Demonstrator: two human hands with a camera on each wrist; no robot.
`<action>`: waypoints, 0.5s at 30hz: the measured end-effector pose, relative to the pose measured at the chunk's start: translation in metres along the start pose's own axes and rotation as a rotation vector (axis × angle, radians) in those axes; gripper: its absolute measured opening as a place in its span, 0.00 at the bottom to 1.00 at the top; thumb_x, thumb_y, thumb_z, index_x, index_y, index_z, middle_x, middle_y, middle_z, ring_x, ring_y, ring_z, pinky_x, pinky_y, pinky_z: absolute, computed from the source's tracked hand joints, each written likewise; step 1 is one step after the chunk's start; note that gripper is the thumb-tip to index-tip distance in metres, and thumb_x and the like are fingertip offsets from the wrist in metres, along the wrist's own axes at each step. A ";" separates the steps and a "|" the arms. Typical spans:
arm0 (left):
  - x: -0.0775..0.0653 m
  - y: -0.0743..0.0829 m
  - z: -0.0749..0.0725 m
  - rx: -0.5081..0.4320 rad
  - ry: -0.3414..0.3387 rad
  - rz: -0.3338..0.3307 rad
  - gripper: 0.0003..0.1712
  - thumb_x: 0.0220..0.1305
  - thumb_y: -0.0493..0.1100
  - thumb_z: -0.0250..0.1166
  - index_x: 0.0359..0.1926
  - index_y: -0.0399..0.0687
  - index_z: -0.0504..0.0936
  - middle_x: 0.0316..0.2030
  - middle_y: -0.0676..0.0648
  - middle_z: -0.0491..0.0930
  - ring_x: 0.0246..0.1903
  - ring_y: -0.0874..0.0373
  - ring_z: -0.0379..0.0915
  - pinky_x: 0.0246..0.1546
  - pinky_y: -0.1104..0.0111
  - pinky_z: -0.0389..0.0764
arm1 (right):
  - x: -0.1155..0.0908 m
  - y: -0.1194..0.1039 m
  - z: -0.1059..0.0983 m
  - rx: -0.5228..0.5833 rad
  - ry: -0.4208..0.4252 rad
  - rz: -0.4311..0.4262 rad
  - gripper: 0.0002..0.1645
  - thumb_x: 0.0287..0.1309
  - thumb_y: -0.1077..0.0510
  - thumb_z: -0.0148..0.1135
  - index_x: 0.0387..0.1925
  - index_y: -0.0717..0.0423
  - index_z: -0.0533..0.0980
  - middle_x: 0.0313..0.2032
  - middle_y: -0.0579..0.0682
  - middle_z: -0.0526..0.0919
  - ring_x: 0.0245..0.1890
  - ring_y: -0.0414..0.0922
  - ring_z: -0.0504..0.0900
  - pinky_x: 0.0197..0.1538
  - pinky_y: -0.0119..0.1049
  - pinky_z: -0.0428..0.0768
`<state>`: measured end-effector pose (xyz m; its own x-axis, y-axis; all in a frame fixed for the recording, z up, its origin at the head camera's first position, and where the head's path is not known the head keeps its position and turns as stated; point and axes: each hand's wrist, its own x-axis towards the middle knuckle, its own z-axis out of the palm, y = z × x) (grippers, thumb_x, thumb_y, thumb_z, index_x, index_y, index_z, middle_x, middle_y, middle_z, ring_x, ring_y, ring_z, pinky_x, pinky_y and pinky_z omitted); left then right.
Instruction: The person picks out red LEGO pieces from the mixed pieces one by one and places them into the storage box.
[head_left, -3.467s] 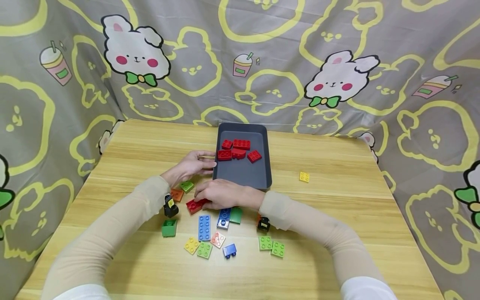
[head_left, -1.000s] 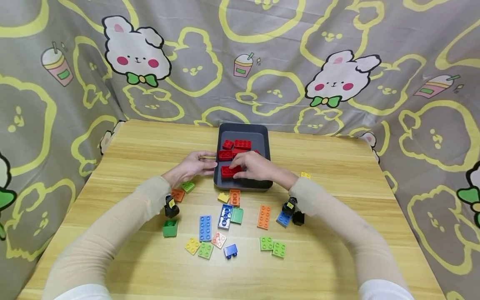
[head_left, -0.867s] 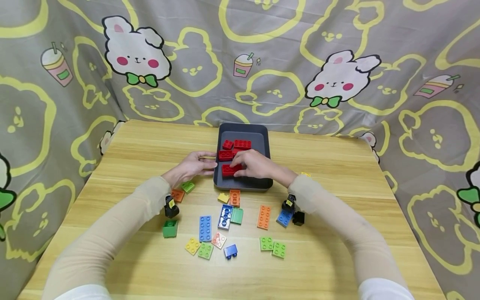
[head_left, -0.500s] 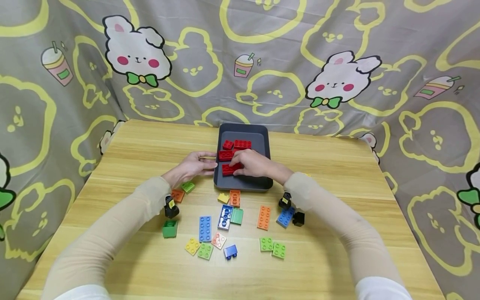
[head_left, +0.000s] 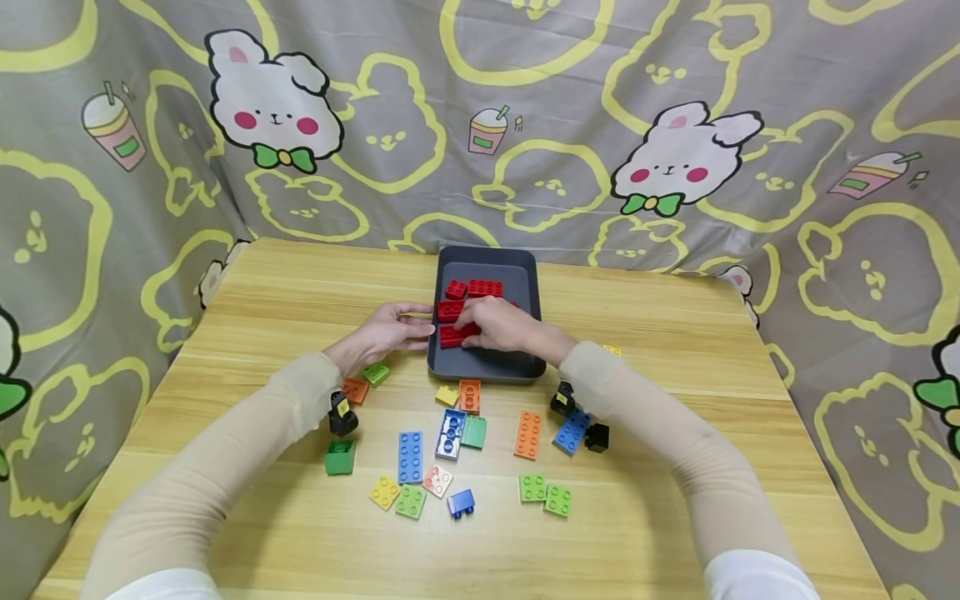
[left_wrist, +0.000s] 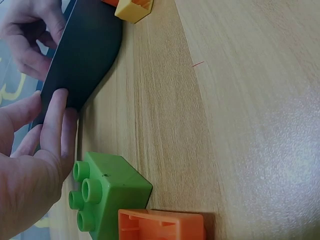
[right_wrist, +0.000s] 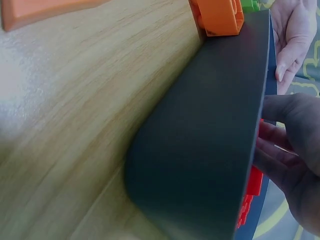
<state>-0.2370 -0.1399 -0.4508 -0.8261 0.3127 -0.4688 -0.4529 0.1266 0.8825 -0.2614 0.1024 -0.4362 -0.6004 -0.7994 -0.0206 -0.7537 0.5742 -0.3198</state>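
My right hand (head_left: 504, 325) pinches a red toy building brick (head_left: 452, 337) inside the dark grey tray (head_left: 487, 365). Behind it in the tray lie several other red bricks, among them a long one (head_left: 486, 288) and one near the left wall (head_left: 449, 311); my fingers partly hide the rest. My left hand (head_left: 381, 335) touches the tray's left side, with fairly straight fingers (left_wrist: 53, 125) against the outer wall in the left wrist view. Close to that hand are a light green brick (head_left: 376, 373) and an orange brick (head_left: 355, 391).
Bricks of several colours are scattered on the wooden table (head_left: 637, 533) in front of the tray, including a blue one (head_left: 410, 457), an orange one (head_left: 527, 435) and a dark green one (head_left: 341, 457). A patterned curtain (head_left: 555, 108) surrounds the table's back and sides.
My right hand has carried the red brick from the table into the tray, then shifted it slightly left and away from me. My left hand has stayed at the tray's side.
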 end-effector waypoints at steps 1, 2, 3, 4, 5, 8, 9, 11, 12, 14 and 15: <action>0.000 0.000 0.000 -0.002 0.002 0.000 0.33 0.75 0.28 0.61 0.77 0.40 0.67 0.58 0.37 0.79 0.43 0.61 0.85 0.60 0.62 0.90 | 0.001 0.000 0.000 -0.002 0.002 -0.002 0.17 0.63 0.54 0.77 0.52 0.55 0.88 0.49 0.53 0.90 0.49 0.47 0.87 0.58 0.41 0.90; 0.000 0.000 0.000 -0.002 0.003 0.001 0.33 0.75 0.28 0.61 0.77 0.40 0.67 0.57 0.38 0.79 0.43 0.61 0.85 0.60 0.62 0.90 | 0.001 -0.001 0.000 -0.005 0.002 0.000 0.17 0.63 0.54 0.77 0.52 0.55 0.88 0.49 0.53 0.90 0.49 0.47 0.87 0.59 0.41 0.90; 0.001 -0.001 0.000 -0.001 0.003 0.002 0.33 0.75 0.28 0.60 0.77 0.40 0.67 0.57 0.38 0.79 0.43 0.61 0.85 0.60 0.62 0.90 | 0.002 -0.002 0.000 -0.006 0.002 0.004 0.17 0.63 0.54 0.77 0.52 0.55 0.88 0.49 0.53 0.90 0.49 0.47 0.87 0.59 0.41 0.90; 0.001 -0.001 0.000 0.000 0.002 0.003 0.33 0.75 0.28 0.60 0.77 0.40 0.67 0.57 0.38 0.79 0.43 0.61 0.85 0.61 0.61 0.89 | 0.002 -0.002 0.000 -0.008 0.001 0.007 0.17 0.63 0.54 0.77 0.52 0.55 0.88 0.49 0.53 0.90 0.50 0.47 0.87 0.59 0.41 0.90; 0.001 -0.001 -0.001 0.002 0.003 0.003 0.33 0.75 0.28 0.60 0.77 0.40 0.67 0.57 0.38 0.79 0.43 0.61 0.85 0.61 0.62 0.89 | 0.003 -0.003 -0.001 -0.009 0.001 0.013 0.17 0.63 0.55 0.76 0.52 0.55 0.88 0.50 0.54 0.90 0.50 0.47 0.87 0.60 0.41 0.90; 0.002 0.000 -0.001 0.009 0.004 0.002 0.33 0.75 0.28 0.60 0.78 0.40 0.66 0.56 0.39 0.79 0.45 0.60 0.84 0.62 0.61 0.89 | 0.004 -0.005 -0.001 -0.008 -0.005 0.032 0.18 0.63 0.54 0.76 0.53 0.55 0.88 0.51 0.54 0.90 0.51 0.48 0.87 0.61 0.41 0.90; 0.002 0.000 -0.001 0.011 0.005 0.002 0.33 0.75 0.28 0.60 0.78 0.40 0.66 0.57 0.39 0.78 0.45 0.59 0.84 0.63 0.61 0.88 | 0.004 -0.005 -0.001 -0.007 -0.005 0.037 0.18 0.63 0.55 0.76 0.53 0.55 0.88 0.51 0.54 0.90 0.51 0.48 0.87 0.61 0.41 0.89; 0.002 0.000 0.000 0.017 0.006 0.002 0.33 0.75 0.28 0.61 0.78 0.39 0.66 0.56 0.40 0.78 0.46 0.58 0.83 0.63 0.61 0.88 | 0.004 -0.005 -0.001 -0.006 -0.005 0.043 0.18 0.63 0.55 0.76 0.53 0.55 0.88 0.52 0.54 0.90 0.52 0.48 0.86 0.62 0.41 0.89; 0.002 0.001 0.000 0.018 0.006 0.002 0.33 0.75 0.28 0.61 0.78 0.39 0.66 0.56 0.40 0.78 0.46 0.58 0.83 0.64 0.60 0.88 | 0.004 -0.005 -0.001 -0.005 -0.006 0.045 0.18 0.63 0.55 0.76 0.53 0.55 0.88 0.52 0.54 0.90 0.52 0.48 0.86 0.62 0.41 0.89; 0.002 0.000 0.000 0.019 0.008 0.003 0.33 0.75 0.29 0.61 0.77 0.39 0.66 0.57 0.39 0.78 0.46 0.58 0.83 0.64 0.60 0.88 | 0.004 -0.005 -0.001 -0.003 -0.005 0.048 0.19 0.63 0.55 0.76 0.54 0.55 0.88 0.52 0.54 0.90 0.52 0.48 0.86 0.63 0.41 0.89; 0.002 0.000 0.000 0.019 0.008 0.003 0.33 0.74 0.29 0.61 0.78 0.39 0.66 0.57 0.39 0.78 0.45 0.59 0.83 0.64 0.60 0.88 | 0.004 -0.005 -0.001 -0.001 -0.004 0.048 0.19 0.63 0.54 0.76 0.54 0.55 0.88 0.52 0.54 0.90 0.53 0.49 0.86 0.64 0.42 0.89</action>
<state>-0.2388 -0.1391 -0.4519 -0.8302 0.3061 -0.4660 -0.4438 0.1430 0.8846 -0.2602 0.0967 -0.4339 -0.6346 -0.7719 -0.0391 -0.7246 0.6118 -0.3173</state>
